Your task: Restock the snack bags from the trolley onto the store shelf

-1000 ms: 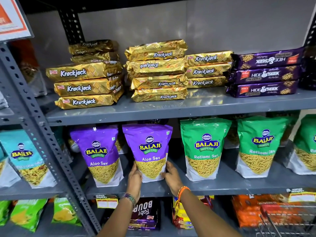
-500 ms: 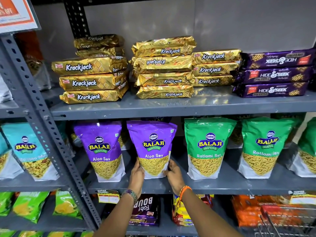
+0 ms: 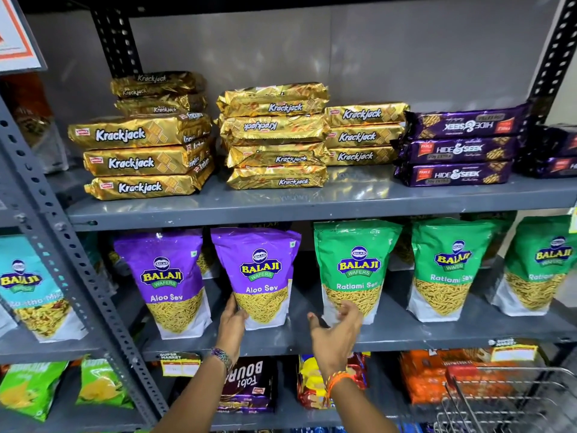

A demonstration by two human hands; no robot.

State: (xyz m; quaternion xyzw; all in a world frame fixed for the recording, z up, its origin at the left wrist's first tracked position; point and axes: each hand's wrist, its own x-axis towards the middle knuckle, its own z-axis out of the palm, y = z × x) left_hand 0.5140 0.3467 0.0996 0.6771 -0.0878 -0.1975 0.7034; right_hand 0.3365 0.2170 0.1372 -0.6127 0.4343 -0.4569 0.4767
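Observation:
A purple Aloo Sev bag (image 3: 257,270) stands upright on the grey middle shelf (image 3: 406,334). My left hand (image 3: 232,321) rests against its lower left corner, fingers curled on the bag's edge. My right hand (image 3: 335,328) hovers open a little to the right of that bag, in front of the lower part of a green Ratlami Sev bag (image 3: 356,264), and looks blurred. A second purple Aloo Sev bag (image 3: 165,276) stands to the left. The wire trolley (image 3: 505,401) shows at the bottom right corner.
Two more green Ratlami Sev bags (image 3: 449,264) stand to the right. Gold Krackjack packs (image 3: 274,135) and purple Hide & Seek packs (image 3: 459,148) are stacked on the shelf above. A perforated grey upright (image 3: 71,254) divides the left bay, which holds a teal bag (image 3: 28,285).
My right hand has come off the purple bag's right side and moved right, fingers spread. My left hand stays on the bag. The camera has moved closer to the shelf.

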